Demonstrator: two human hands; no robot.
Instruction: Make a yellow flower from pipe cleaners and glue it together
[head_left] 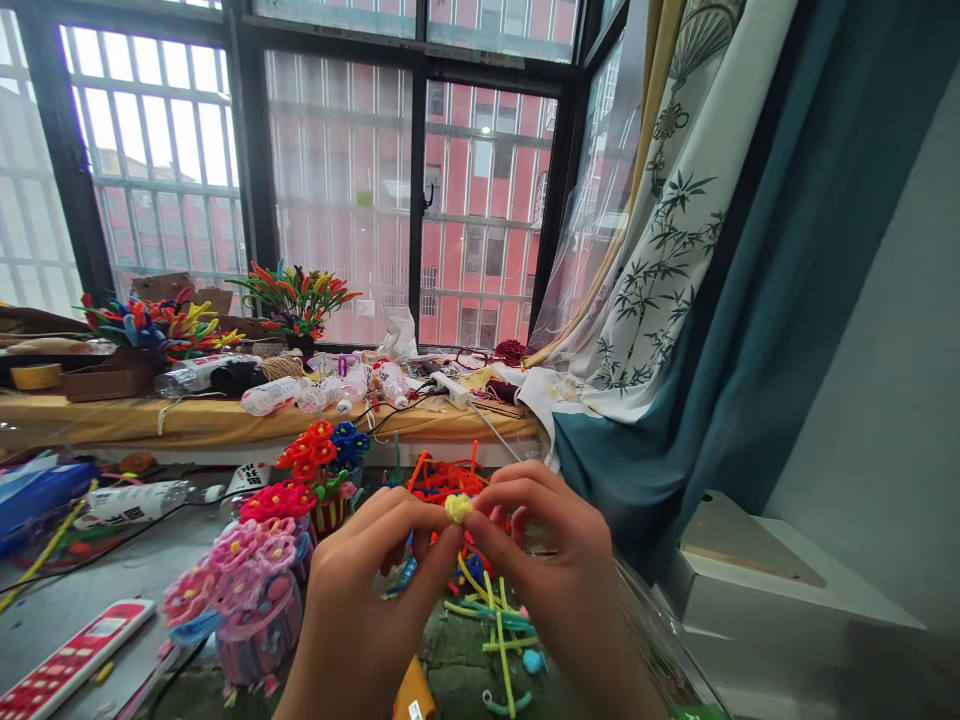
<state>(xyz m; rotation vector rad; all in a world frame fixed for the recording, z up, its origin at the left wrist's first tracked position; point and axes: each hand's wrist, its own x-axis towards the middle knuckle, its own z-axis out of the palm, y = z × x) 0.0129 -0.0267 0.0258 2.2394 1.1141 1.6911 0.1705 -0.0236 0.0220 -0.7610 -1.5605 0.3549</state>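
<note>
Here, a small, pale-yellow, crinkled fuzzy piece (458,508) sits between the two hands, pinched from both sides at the fingertips and held up above the work surface. The left hand (371,575) grips it between thumb and forefinger, and the right hand (562,550) meets it the same way, so both pinches are narrow and nearly touch around it. Just beyond and below lies a tangled heap of red fuzzy stems (442,478), which the hands partly cover. Under the right hand, thin lime-green fuzzy stems (493,628) cross one another near a small light-blue fluffy ball (533,661). Close to the left forearm stands a round pink-and-purple fuzzy pot (259,632) topped with pink flowers (the forearm is just beside it), and behind it are bright-red fuzzy flowers (306,452) and deep-blue ones (349,446). An orange object (415,692), its shape partly hidden by the left forearm, lies low between the arms. Farther left rests a long red-and-white button-covered device (75,660); clear plastic bottles (274,396) lie on the yellow-draped window ledge (225,428).
</note>
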